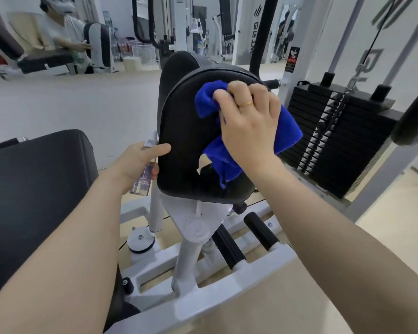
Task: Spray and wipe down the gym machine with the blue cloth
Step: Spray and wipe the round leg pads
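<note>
The gym machine's black padded rest (186, 141) stands upright in the middle on a white frame (193, 227). My right hand (249, 121) grips a bunched blue cloth (287, 131) and holds it against the pad's upper right face; a loose end hangs down near the pad's lower edge. My left hand (140, 162) holds a clear spray bottle (144, 174) at the pad's left edge, with the thumb lying on the pad. The bottle's upper part is partly hidden behind the hand.
A black seat pad (34, 179) fills the lower left. A black weight stack (336, 141) with guide rods stands at the right. Black foot rollers (261, 230) sit on the white base. Another person (58, 32) sits at a machine at the far left.
</note>
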`<state>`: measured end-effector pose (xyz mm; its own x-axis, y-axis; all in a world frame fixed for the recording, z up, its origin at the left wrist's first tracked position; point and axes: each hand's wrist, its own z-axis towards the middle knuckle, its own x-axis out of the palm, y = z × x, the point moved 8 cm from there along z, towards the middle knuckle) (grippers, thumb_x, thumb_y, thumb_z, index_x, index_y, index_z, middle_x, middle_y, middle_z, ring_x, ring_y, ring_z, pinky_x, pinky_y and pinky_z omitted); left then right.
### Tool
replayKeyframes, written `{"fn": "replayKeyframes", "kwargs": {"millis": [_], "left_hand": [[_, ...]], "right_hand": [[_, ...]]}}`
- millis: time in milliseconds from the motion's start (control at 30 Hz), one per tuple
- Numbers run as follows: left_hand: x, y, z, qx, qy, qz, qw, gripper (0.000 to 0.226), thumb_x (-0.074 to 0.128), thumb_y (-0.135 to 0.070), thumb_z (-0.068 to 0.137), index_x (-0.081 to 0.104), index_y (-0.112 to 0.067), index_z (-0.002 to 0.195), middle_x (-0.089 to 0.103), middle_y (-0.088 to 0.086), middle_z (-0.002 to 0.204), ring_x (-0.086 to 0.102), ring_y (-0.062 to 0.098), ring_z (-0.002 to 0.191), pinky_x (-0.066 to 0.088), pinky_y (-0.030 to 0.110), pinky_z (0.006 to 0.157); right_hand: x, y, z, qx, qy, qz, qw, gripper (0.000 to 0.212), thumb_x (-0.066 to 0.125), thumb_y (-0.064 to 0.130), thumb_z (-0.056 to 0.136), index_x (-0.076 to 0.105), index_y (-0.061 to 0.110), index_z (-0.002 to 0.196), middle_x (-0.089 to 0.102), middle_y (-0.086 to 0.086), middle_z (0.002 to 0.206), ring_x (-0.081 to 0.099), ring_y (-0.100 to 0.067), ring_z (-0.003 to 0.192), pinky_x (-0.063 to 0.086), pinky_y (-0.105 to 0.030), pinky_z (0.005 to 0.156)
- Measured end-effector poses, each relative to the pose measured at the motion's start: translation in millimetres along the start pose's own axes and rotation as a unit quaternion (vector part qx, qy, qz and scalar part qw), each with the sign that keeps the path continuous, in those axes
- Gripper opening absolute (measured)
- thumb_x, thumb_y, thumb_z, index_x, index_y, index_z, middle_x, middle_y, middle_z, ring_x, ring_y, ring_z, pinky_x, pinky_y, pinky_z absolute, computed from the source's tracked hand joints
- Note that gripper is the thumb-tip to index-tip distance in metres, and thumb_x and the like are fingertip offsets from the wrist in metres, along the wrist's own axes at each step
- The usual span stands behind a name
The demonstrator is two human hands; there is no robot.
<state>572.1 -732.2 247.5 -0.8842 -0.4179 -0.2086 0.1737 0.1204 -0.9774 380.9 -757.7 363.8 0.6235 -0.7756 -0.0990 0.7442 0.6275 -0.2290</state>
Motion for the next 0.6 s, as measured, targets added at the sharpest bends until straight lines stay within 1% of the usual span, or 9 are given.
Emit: {"fn": "replayKeyframes", "kwargs": {"millis": [67,100,200,267,333,400,467,533,600], "left_hand": [[-1,1,-1,-0.001,-0.002,-0.002,1.000,0.021,0.054,-0.028,0.091,0.052,-0.014,0.076,0.046,-0.007,0.036,0.043,0.007,0.035,0.043,0.009,0.042],[-1,0,-1,0.002,-0.002,-0.010,1.000,0.021,0.055,-0.027,0.090,0.052,-0.014,0.075,0.047,-0.006,0.037,0.042,0.007,0.035,0.043,0.011,0.041],[-1,0,0,0.013,0.003,-0.018,1.000,0.023,0.058,-0.026,0.089,0.052,-0.014,0.071,0.047,-0.005,0.040,0.041,0.008,0.035,0.037,0.013,0.037],[-1,4,4,0.012,0.008,-0.021,1.000,0.023,0.059,-0.029,0.089,0.053,-0.012,0.074,0.047,-0.004,0.041,0.042,0.009,0.036,0.038,0.014,0.039],[-3,9,10,0.001,0.017,-0.019,1.000,0.022,0.059,-0.032,0.087,0.054,-0.011,0.081,0.048,-0.001,0.042,0.044,0.011,0.038,0.043,0.020,0.048],[-6,14,14,-0.013,0.025,-0.001,1.000,0.026,0.061,-0.038,0.085,0.053,-0.014,0.081,0.049,0.001,0.044,0.047,0.013,0.042,0.043,0.029,0.062],[-5,15,14,-0.021,0.032,-0.009,0.999,0.030,0.066,-0.042,0.078,0.054,-0.015,0.081,0.050,0.003,0.046,0.048,0.014,0.043,0.043,0.031,0.062],[-2,14,14,-0.016,0.038,-0.045,0.998,0.029,0.067,-0.039,0.069,0.055,-0.015,0.080,0.049,0.001,0.045,0.046,0.012,0.041,0.043,0.025,0.052],[1,10,12,-0.001,0.039,-0.054,0.998,0.021,0.064,-0.031,0.072,0.052,-0.014,0.076,0.049,-0.001,0.044,0.044,0.013,0.040,0.041,0.019,0.042]], "right_hand": [[4,7,-5,0.031,0.014,0.025,0.999,0.011,0.059,0.009,0.082,0.067,0.015,0.087,0.064,-0.004,0.088,0.045,-0.025,0.081,0.034,-0.038,0.067],[9,22,-17,0.016,0.041,0.041,0.998,0.010,0.057,0.009,0.083,0.065,0.015,0.085,0.061,-0.005,0.087,0.046,-0.026,0.076,0.033,-0.038,0.064],[18,72,-58,-0.127,0.113,0.072,0.983,0.019,0.048,0.008,0.088,0.065,0.017,0.083,0.057,-0.003,0.087,0.050,-0.024,0.071,0.035,-0.036,0.064],[18,67,-48,-0.164,0.114,0.073,0.977,0.024,0.045,0.006,0.090,0.066,0.017,0.085,0.063,-0.002,0.086,0.054,-0.023,0.070,0.040,-0.034,0.064],[10,41,-20,-0.108,0.062,0.037,0.992,0.021,0.048,0.007,0.089,0.067,0.016,0.085,0.064,-0.002,0.084,0.055,-0.023,0.069,0.040,-0.035,0.062],[6,18,-2,-0.011,0.026,0.013,1.000,0.013,0.057,0.008,0.084,0.068,0.015,0.089,0.065,-0.002,0.087,0.054,-0.023,0.073,0.039,-0.035,0.064],[6,17,-5,0.057,0.013,0.024,0.998,0.013,0.062,0.007,0.081,0.068,0.014,0.091,0.065,-0.004,0.089,0.054,-0.025,0.074,0.039,-0.036,0.062],[15,36,-20,0.049,0.040,0.049,0.997,0.012,0.060,0.007,0.082,0.068,0.014,0.088,0.063,-0.006,0.089,0.051,-0.026,0.071,0.038,-0.037,0.059],[19,67,-38,-0.056,0.080,0.059,0.993,0.015,0.054,0.007,0.085,0.067,0.015,0.084,0.059,-0.006,0.089,0.049,-0.025,0.069,0.036,-0.037,0.059]]}}
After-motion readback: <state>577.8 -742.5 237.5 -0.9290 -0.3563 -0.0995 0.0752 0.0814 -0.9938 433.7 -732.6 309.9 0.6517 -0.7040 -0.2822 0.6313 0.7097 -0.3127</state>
